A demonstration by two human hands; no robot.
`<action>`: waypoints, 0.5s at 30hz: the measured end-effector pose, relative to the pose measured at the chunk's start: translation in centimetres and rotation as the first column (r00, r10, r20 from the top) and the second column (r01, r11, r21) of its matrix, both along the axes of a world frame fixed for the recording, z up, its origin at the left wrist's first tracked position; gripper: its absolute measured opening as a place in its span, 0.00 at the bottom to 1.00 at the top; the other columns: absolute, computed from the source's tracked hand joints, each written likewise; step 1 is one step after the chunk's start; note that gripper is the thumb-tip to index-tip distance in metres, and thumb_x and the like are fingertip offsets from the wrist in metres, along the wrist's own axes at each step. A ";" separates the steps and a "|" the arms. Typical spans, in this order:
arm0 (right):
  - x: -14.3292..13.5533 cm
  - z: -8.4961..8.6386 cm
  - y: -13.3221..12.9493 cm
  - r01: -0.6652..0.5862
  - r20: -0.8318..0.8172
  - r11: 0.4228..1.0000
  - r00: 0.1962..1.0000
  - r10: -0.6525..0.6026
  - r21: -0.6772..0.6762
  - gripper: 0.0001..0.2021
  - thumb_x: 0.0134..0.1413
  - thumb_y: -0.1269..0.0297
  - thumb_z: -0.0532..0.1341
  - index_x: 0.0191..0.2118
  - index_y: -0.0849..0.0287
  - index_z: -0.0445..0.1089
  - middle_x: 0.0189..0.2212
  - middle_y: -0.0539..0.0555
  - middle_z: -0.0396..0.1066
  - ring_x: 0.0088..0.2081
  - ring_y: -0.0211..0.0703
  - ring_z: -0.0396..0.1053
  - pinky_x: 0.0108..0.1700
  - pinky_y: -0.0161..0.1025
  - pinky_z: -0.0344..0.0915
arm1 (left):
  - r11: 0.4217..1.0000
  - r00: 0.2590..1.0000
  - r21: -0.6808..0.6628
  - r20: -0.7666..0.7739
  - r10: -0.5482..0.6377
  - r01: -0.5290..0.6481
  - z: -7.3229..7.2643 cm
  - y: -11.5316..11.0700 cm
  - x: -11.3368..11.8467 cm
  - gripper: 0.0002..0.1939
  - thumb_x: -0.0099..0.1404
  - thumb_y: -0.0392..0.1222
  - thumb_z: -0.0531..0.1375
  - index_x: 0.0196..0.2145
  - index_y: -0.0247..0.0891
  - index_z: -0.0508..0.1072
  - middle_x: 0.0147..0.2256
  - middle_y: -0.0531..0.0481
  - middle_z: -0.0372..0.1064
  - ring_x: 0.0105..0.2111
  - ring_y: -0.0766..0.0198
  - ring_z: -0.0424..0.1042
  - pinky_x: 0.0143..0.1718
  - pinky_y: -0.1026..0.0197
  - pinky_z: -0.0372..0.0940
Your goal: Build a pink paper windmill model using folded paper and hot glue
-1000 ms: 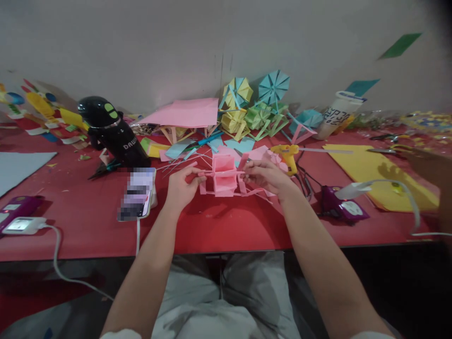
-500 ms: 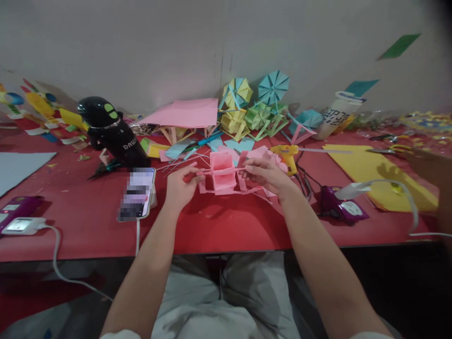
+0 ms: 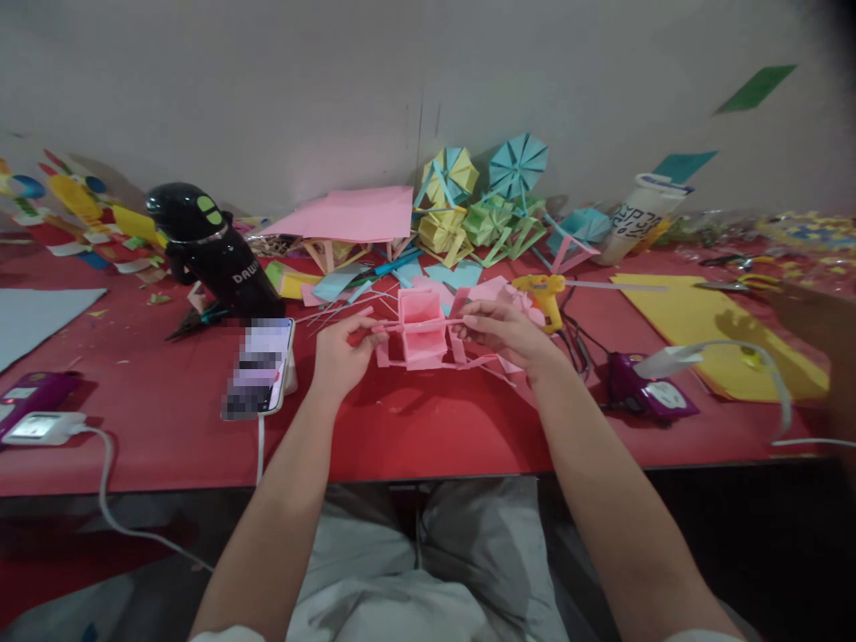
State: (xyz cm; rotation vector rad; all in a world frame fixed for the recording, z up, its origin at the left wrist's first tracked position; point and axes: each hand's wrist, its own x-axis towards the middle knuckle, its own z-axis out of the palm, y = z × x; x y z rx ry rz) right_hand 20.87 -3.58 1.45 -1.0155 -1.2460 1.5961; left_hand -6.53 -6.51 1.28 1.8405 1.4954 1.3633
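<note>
A pink folded-paper piece with box-like compartments [image 3: 425, 343] stands between my hands over the red table. A thin pink rolled-paper stick [image 3: 391, 325] passes across it from side to side. My left hand [image 3: 351, 349] is closed, pinching the stick's left end between thumb and fingers. On the other side, my right hand [image 3: 498, 330] pinches the right end of the stick. Pink paper strips [image 3: 481, 361] lie under and beside my right hand. Behind it rests a yellow glue gun [image 3: 545, 294].
Left of my hands lies a phone [image 3: 264, 366] on a cable, near a black bottle [image 3: 220, 254]. Paper wheels [image 3: 518, 165] and a pink-topped paper model [image 3: 348, 214] line the wall. On the right are a purple power socket [image 3: 652, 392], yellow sheets [image 3: 702, 330] and scissors [image 3: 742, 283].
</note>
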 end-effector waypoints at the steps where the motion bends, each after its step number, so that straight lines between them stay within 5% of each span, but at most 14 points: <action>1: 0.0 0.0 0.0 -0.003 -0.002 1.000 1.000 0.003 -0.002 0.18 0.38 0.55 0.76 0.35 0.56 0.75 0.29 0.50 0.77 0.33 0.37 0.73 0.37 0.34 0.68 | 1.000 1.000 -0.001 -0.003 0.000 0.000 0.0 0.0 0.0 0.02 0.57 0.37 0.65 0.30 0.41 0.79 0.34 0.51 0.80 0.40 0.58 0.78 0.48 0.55 0.71; 15: 0.0 0.1 0.0 0.008 -0.006 1.000 1.000 -0.008 -0.009 0.18 0.38 0.56 0.76 0.35 0.57 0.75 0.30 0.52 0.77 0.33 0.36 0.74 0.37 0.34 0.68 | 1.000 1.000 -0.006 -0.011 -0.005 0.005 0.2 -0.1 0.0 0.03 0.58 0.38 0.65 0.31 0.40 0.79 0.34 0.51 0.80 0.38 0.59 0.78 0.48 0.54 0.71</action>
